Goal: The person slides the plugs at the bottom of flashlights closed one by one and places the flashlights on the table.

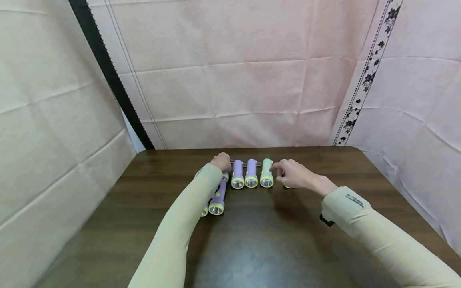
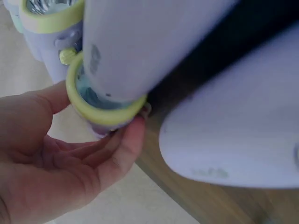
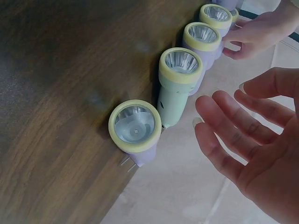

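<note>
Checker: State the position of the flashlight nearest your right hand.

Me: The right-end flashlight [image 3: 136, 129] lies on the surface [image 1: 252, 240], near its far edge, just beside my right hand [image 1: 296, 174]. Its long axis runs away from me: lens toward me, tail toward the far edge, with two metal prongs [image 3: 127, 164] showing by the tail. My right hand is the nearer one.

Checker: State of both hands?

Me: Right: fingers spread and loosely bent, holding nothing; the right wrist view shows a gap to the flashlight. Left: my left hand [image 1: 221, 161] pinches the left-end flashlight [image 2: 106, 116] between thumb and fingers.

Checker: List adjacent items and obstructions.

Me: Between my hands stand a green flashlight [image 1: 267, 173] and two purple flashlights [image 1: 244, 173], all lens toward me. The green one limits finger room on the left. Two nearer flashlights [image 1: 218, 197] lie beside my left sleeve [image 1: 180, 228], which partly hides one.
</note>
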Demonstrator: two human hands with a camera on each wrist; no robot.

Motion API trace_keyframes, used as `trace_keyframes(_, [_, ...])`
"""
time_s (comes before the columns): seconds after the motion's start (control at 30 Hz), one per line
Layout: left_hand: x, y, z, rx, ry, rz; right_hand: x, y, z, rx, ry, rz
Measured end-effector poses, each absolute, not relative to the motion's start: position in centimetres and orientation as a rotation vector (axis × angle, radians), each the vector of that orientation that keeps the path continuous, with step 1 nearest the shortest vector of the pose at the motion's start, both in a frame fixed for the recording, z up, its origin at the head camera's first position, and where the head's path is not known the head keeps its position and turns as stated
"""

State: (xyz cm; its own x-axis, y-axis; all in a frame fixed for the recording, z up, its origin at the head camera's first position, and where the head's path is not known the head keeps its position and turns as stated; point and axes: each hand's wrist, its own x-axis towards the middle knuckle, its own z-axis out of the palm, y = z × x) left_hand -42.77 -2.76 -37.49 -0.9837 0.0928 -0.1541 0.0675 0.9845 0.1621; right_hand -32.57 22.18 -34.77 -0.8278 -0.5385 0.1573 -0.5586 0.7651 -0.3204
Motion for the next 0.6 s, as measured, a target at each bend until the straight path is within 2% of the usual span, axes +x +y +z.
trace_keyframes(0.27, [-42.0, -2.9, -36.7, 0.075, 3.034, 0.340, -32.3, 22.3, -35.1, 0.899, -2.893, 0.526])
trace_keyframes(0.6, [-41.5, -2.6, -33.1, 0.146, 3.131, 0.551, -32.2, 22.8, -33.8, 0.864, -2.874, 0.544])
